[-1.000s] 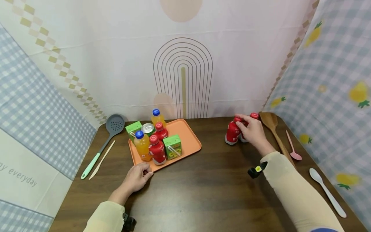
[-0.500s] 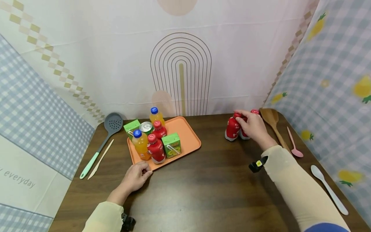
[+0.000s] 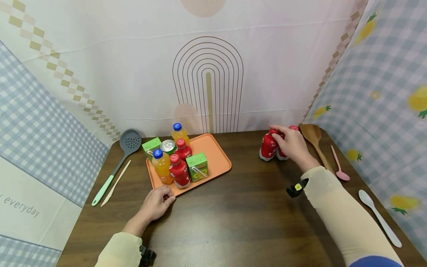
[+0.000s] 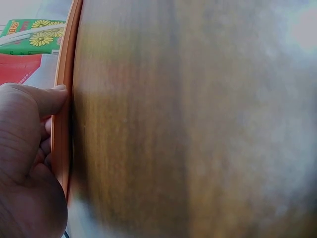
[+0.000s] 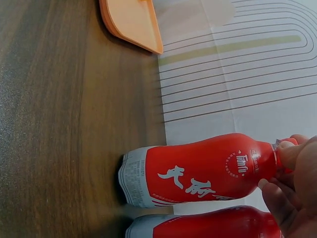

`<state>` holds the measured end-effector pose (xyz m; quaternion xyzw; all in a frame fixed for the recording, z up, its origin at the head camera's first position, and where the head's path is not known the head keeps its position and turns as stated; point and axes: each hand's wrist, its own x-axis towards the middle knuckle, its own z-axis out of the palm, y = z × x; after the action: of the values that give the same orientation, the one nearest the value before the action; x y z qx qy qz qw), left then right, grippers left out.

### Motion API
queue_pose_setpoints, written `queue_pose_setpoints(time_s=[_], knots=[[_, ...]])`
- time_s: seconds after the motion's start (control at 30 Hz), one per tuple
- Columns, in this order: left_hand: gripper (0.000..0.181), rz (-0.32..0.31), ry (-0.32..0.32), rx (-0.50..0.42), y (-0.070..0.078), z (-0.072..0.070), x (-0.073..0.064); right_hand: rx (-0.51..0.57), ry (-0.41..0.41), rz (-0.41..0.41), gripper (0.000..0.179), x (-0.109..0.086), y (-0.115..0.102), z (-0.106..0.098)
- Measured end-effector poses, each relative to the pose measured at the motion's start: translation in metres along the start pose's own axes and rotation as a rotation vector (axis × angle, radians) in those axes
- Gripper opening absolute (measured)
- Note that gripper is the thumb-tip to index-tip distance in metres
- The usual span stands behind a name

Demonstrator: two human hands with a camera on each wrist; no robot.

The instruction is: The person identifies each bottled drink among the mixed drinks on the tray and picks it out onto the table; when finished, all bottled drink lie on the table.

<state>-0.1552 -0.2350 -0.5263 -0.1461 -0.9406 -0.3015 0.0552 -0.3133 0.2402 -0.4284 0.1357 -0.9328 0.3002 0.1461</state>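
Firstly, nearest my viewpoint, I record the left hand pinching the near rim of the orange tray between thumb and curled fingers. On the tray I note a blue-capped bottle and a green carton. Farther off, toward the right of the tabletop, the right hand grips a red bottle by its neck; a second red bottle is just beside it.

Staged kitchen-like booth; printed cloth walls; wood-grain table; slotted turner
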Motion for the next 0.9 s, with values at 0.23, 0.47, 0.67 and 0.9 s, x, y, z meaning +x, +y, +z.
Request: queue_pose_setpoints(time_s=[0.23, 0.47, 0.67, 0.9], knots=[[0.025, -0.009, -0.012, -0.003, 0.0002, 0.0003, 0.0003, 0.008, -0.015, -0.007, 0.034, -0.0004, 0.0022, -0.0029], [0.027, 0.000, -0.001, 0.012, 0.0007, -0.0001, 0.0004, 0.018, -0.025, -0.017, 0.035, -0.0021, 0.0053, -0.0047], [0.025, 0.001, -0.004, 0.011, 0.0004, -0.0002, -0.0001, 0.020, -0.026, -0.015, 0.035, -0.0032, 0.0041, -0.0050], [0.024, -0.004, -0.001, 0.006, 0.0005, -0.0002, -0.0009, 0.021, -0.027, -0.009, 0.035, -0.0039, 0.0034, -0.0039]])
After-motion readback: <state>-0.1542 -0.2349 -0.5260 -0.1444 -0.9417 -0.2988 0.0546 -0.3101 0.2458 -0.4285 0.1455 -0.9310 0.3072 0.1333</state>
